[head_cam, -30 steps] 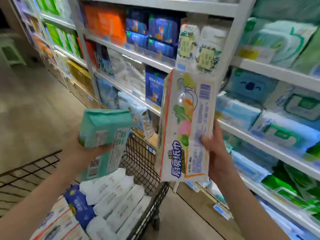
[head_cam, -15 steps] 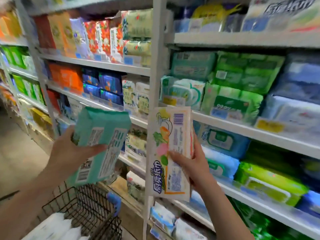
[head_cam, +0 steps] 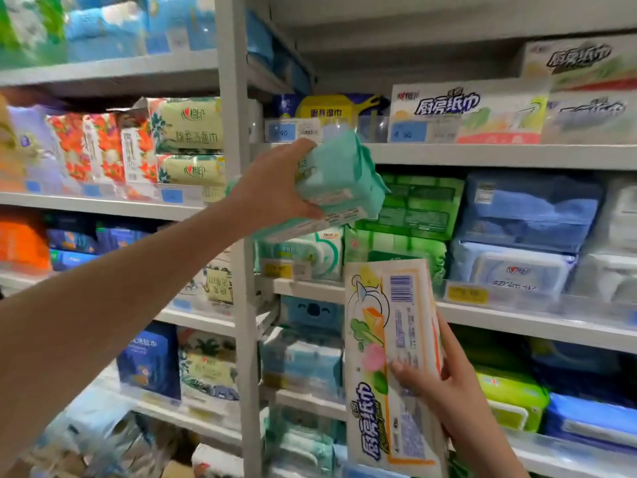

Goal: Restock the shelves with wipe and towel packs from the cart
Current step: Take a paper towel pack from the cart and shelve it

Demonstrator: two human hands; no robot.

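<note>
1. Head view: left hand curls round the end of a teal soft-plastic wipe pack, lifted in front of the green packs under the grey metal shelf.
2. Change: half a second ago this pack was low, near the cart. Now the arm is stretched to the shelf, so placement looks close.
3. Right hand grips a white, orange-edged kitchen-towel pack upright and lower down. It is probably next.

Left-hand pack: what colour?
Mint green pack with white label panel, clearest in head view.
</note>
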